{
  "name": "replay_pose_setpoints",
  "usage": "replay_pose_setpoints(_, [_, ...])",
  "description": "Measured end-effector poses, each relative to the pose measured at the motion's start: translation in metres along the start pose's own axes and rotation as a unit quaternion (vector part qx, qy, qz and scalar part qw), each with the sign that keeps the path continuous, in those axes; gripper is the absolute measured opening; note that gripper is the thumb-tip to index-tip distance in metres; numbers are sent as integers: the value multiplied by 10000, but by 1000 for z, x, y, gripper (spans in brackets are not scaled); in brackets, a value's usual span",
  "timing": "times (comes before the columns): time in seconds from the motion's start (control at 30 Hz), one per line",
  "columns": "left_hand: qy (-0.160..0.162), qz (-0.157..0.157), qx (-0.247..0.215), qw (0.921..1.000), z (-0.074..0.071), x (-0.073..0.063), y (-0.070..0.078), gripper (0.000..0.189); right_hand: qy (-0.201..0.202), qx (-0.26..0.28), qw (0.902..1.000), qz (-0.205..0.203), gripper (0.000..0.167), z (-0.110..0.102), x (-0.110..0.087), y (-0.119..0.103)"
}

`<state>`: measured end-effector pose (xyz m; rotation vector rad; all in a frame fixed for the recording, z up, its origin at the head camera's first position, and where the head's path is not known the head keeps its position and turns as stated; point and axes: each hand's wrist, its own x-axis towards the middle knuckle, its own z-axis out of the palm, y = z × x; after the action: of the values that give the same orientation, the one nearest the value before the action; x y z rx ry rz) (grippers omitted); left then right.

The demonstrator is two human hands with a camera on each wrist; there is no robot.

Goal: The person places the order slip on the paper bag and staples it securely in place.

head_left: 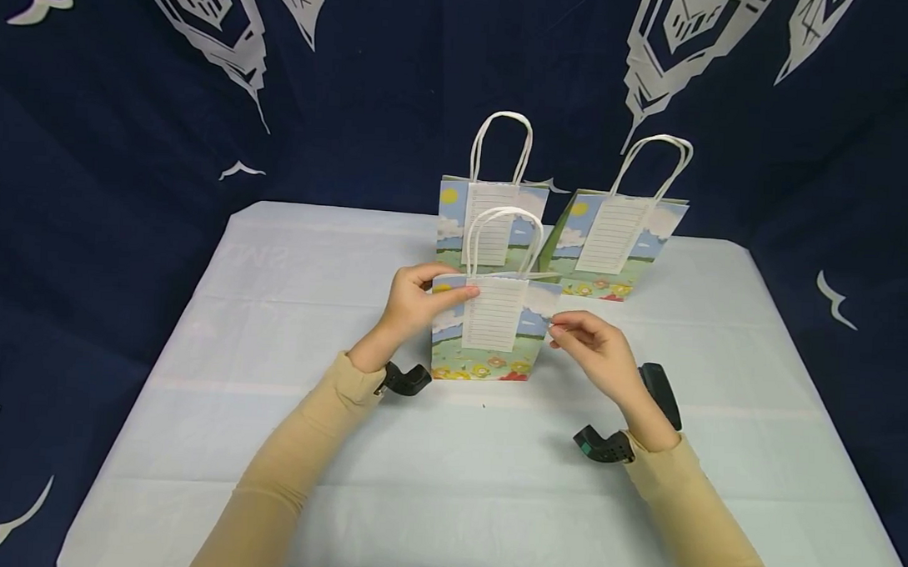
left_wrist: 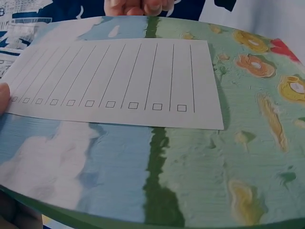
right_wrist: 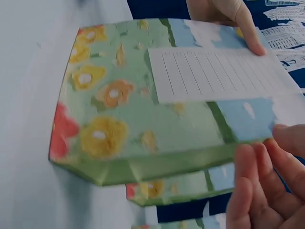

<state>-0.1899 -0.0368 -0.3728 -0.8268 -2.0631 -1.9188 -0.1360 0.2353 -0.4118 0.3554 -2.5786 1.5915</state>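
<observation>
A small paper gift bag, printed with sky, clouds, grass and flowers, stands at the table's middle. A ruled white checklist sheet lies on its front, and white handles rise from its top. My left hand grips the bag's upper left, with the thumb across the front and the fingers behind, mostly hidden. At the right side edge, my right hand pinches the bag between thumb and fingertips. The right wrist view shows the green side panel of this bag below its printed front.
Behind the held bag stand two matching bags, one at the back middle partly hidden by it, and one at the back right that leans. A white-covered table carries them. Dark blue patterned cloth hangs behind and beside it.
</observation>
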Motion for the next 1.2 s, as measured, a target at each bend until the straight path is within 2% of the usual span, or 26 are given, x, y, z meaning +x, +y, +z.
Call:
replay_pose_setpoints(0.13, [-82,-282,-30,9996,-2,1,2,14,-475,-587,9966,322,25,-20,-2,-1])
replay_pose_setpoints(0.27, [-137,-432,2,9990,-3,3,4,14,-878,-985,9900,510,28,-40,-6,3])
replay_pose_setpoints(0.37, [-179,-461,4,9988,-4,3,5,13,-1083,-1146,9858,570,29,-55,-9,9])
replay_pose_setpoints(0.5, [-219,-450,-7,9987,-4,4,3,13,-1149,-1248,9831,693,30,-72,-15,16])
replay_pose_setpoints(0.87, [-242,-398,-59,9989,-4,5,2,14,-789,-1056,9892,645,35,-102,-40,50])
replay_pose_setpoints(1.0, [-232,-405,-84,9989,-4,5,1,14,-430,-1123,9898,762,38,-105,-50,63])
replay_pose_setpoints(1.2, [-211,-388,-31,9990,-4,4,0,14,19,-1063,9877,1144,43,-108,-62,88])
